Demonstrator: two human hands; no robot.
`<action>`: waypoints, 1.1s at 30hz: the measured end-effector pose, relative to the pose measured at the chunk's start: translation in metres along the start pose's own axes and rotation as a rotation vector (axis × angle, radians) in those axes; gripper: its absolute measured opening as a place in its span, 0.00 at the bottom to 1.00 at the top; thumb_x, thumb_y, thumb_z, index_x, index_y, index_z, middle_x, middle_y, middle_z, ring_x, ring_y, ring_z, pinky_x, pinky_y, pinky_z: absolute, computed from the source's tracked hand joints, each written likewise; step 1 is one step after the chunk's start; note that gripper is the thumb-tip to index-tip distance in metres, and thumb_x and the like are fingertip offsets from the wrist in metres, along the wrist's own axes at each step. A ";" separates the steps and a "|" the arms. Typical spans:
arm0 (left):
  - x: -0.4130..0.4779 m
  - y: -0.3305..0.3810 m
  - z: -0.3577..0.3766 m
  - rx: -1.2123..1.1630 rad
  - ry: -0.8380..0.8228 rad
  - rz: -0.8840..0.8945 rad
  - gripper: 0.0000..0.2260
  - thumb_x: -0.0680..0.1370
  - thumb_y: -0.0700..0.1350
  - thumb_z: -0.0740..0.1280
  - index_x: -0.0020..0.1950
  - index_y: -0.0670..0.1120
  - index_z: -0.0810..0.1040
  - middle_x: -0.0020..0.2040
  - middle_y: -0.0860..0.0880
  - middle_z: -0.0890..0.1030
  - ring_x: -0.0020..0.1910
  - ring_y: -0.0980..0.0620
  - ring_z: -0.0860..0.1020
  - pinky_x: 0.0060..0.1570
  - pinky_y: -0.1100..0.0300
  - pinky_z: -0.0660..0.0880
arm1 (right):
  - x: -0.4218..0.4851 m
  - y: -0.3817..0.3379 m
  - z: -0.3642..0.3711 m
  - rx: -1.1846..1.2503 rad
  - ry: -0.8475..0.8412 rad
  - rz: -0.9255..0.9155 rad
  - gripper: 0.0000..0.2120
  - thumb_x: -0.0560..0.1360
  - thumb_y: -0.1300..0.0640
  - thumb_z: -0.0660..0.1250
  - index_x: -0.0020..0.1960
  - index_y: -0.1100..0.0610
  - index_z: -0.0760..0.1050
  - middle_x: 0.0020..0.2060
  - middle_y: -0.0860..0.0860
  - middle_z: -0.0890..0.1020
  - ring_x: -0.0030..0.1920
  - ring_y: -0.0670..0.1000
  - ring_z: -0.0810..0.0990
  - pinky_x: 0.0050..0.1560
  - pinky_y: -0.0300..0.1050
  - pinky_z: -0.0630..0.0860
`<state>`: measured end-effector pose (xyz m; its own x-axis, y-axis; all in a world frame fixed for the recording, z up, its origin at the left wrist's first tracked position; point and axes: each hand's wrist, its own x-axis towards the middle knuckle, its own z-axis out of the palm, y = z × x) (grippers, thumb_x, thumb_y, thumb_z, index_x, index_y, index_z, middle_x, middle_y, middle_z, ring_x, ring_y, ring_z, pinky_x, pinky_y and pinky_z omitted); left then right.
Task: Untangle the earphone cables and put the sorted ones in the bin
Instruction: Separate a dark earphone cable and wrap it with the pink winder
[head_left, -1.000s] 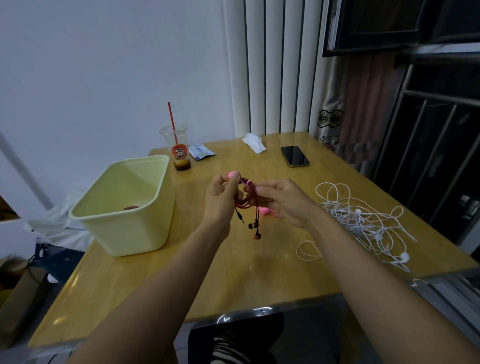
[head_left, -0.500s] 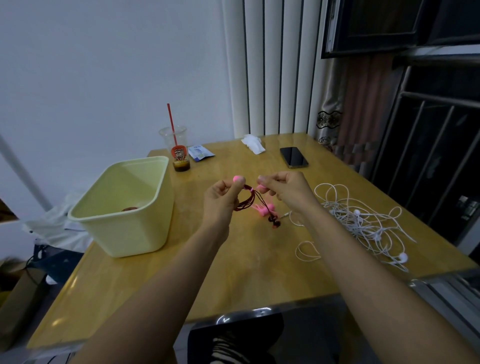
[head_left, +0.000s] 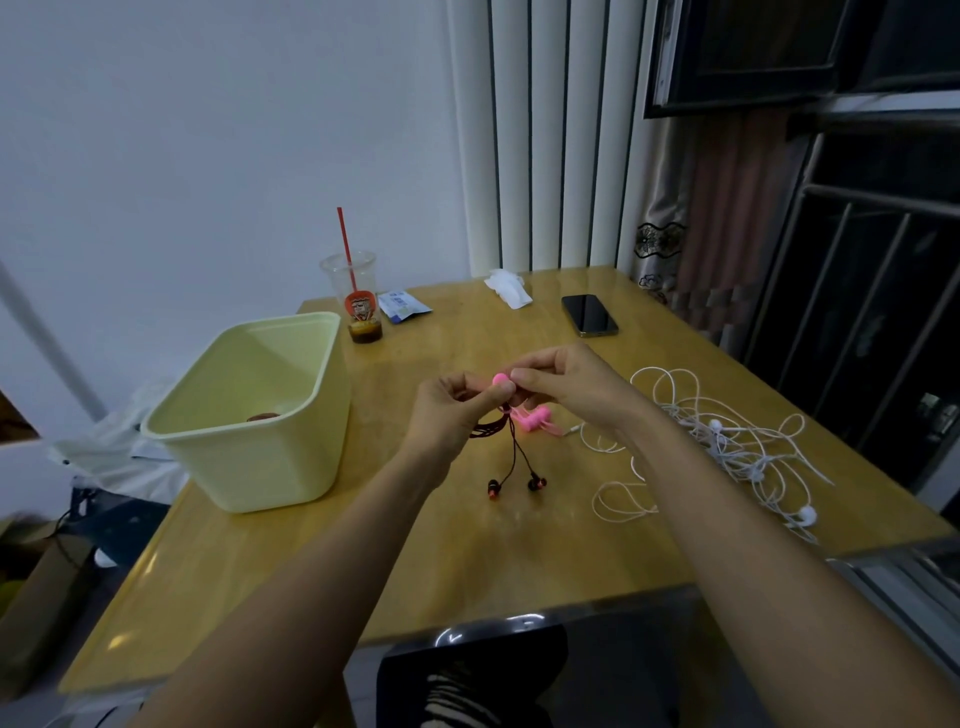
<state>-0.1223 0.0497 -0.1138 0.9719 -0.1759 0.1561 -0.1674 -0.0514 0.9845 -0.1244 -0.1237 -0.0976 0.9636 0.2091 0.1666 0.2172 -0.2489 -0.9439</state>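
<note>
Above the middle of the wooden table (head_left: 519, 561), my left hand (head_left: 447, 410) grips a coiled dark red earphone cable (head_left: 491, 428); its two dark earbuds (head_left: 514, 486) hang down below. My right hand (head_left: 566, 384) pinches a pink earbud (head_left: 501, 379) right beside the left thumb, and more pink earphone parts (head_left: 535, 418) show under the hands. A tangled heap of white earphone cables (head_left: 727, 441) lies on the table to the right. The pale yellow bin (head_left: 249, 457) stands at the left, with a small dark red item (head_left: 262, 417) at its bottom.
A plastic cup with a red straw (head_left: 356, 296) stands behind the bin, next to a small blue-white packet (head_left: 402, 305). A crumpled white tissue (head_left: 508, 286) and a black phone (head_left: 589, 315) lie at the far side. A dark window grille is on the right.
My hands have come closer together, fingertips now meeting at the pink earbud. The dark red cable's earbuds have dropped and hang lower beneath the hands.
</note>
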 end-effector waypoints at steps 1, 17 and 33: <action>0.001 0.000 0.000 0.010 -0.004 -0.004 0.10 0.74 0.43 0.73 0.43 0.36 0.80 0.34 0.50 0.83 0.29 0.64 0.77 0.30 0.73 0.70 | -0.001 0.000 0.000 -0.005 -0.007 -0.007 0.07 0.79 0.62 0.67 0.53 0.57 0.83 0.42 0.54 0.86 0.42 0.46 0.84 0.46 0.38 0.78; -0.001 -0.001 -0.006 -0.071 -0.114 -0.079 0.10 0.74 0.49 0.72 0.39 0.43 0.80 0.27 0.53 0.72 0.26 0.59 0.65 0.30 0.67 0.64 | 0.002 0.013 -0.002 0.191 0.073 0.073 0.09 0.71 0.55 0.73 0.46 0.61 0.83 0.34 0.50 0.84 0.37 0.47 0.79 0.38 0.38 0.77; 0.000 -0.005 0.003 0.028 0.029 -0.062 0.13 0.73 0.51 0.73 0.47 0.44 0.76 0.38 0.49 0.81 0.33 0.59 0.74 0.36 0.64 0.69 | 0.005 0.010 0.005 0.155 0.020 0.095 0.11 0.78 0.54 0.68 0.49 0.62 0.83 0.38 0.52 0.83 0.42 0.49 0.80 0.48 0.43 0.77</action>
<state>-0.1218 0.0474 -0.1191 0.9849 -0.1430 0.0974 -0.1108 -0.0887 0.9899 -0.1185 -0.1207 -0.1079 0.9818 0.1725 0.0791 0.1002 -0.1172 -0.9880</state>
